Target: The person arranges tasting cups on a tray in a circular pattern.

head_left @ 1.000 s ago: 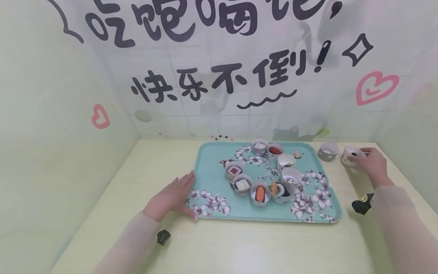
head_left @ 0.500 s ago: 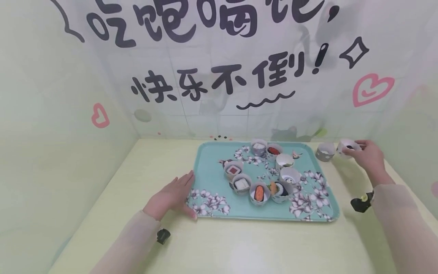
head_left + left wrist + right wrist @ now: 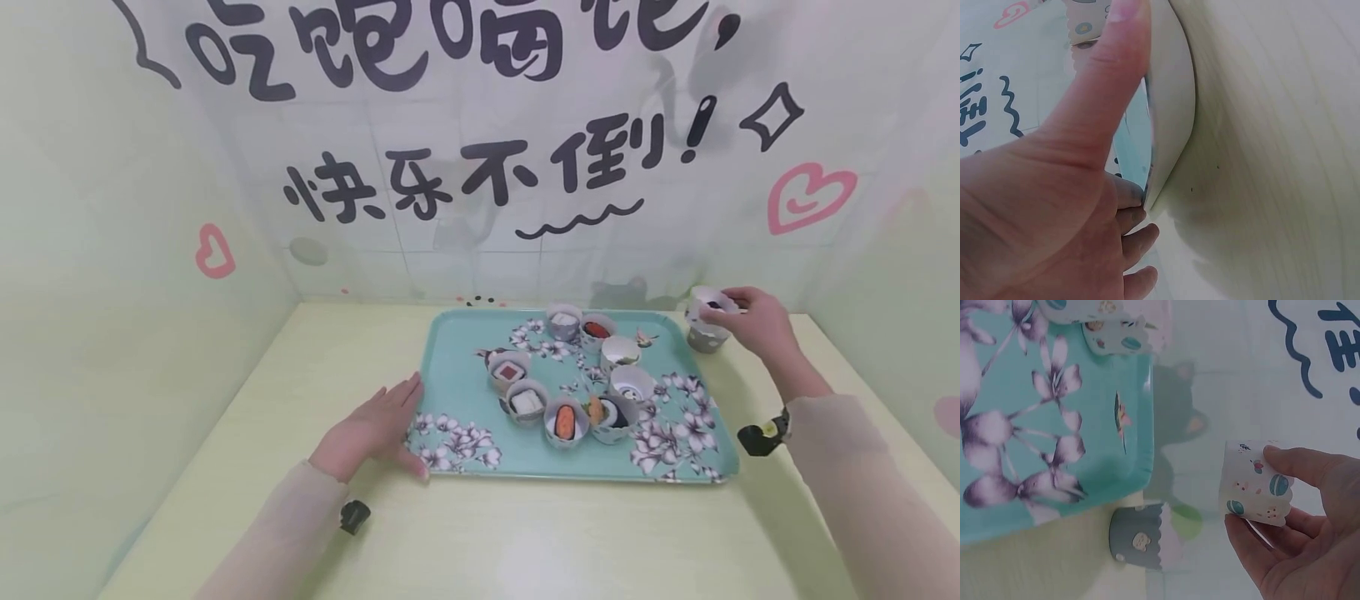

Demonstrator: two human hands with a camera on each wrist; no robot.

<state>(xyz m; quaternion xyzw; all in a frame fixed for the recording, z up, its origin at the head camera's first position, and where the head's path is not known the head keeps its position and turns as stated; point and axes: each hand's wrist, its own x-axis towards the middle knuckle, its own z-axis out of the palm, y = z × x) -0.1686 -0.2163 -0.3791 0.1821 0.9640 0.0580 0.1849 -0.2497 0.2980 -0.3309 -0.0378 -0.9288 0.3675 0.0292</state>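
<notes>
My right hand [image 3: 763, 327] pinches a white paper cup [image 3: 1257, 487] printed with small blue and pink figures, thumb on one side and fingers on the other. Something dark shows inside that cup in the head view. It is held up beyond the tray's far right corner, overlapping a grey paper cup [image 3: 1138, 534] on the table. My left hand [image 3: 375, 429] rests at the left edge of the turquoise floral tray [image 3: 453, 350], fingers extended; its thumb [image 3: 1100, 81] lies along the rim in the left wrist view.
Several paper cups stand in a curved row on the tray, including one with orange-topped sushi [image 3: 566, 422], one with a white piece [image 3: 527, 402] and one with a red-topped piece [image 3: 596, 331]. A printed backdrop [image 3: 480, 125] rises behind the table [image 3: 525, 542].
My right hand has lifted the white paper cup and carried it left and away from me, from the right of the grey cup to over it. The left hand stays at the tray.
</notes>
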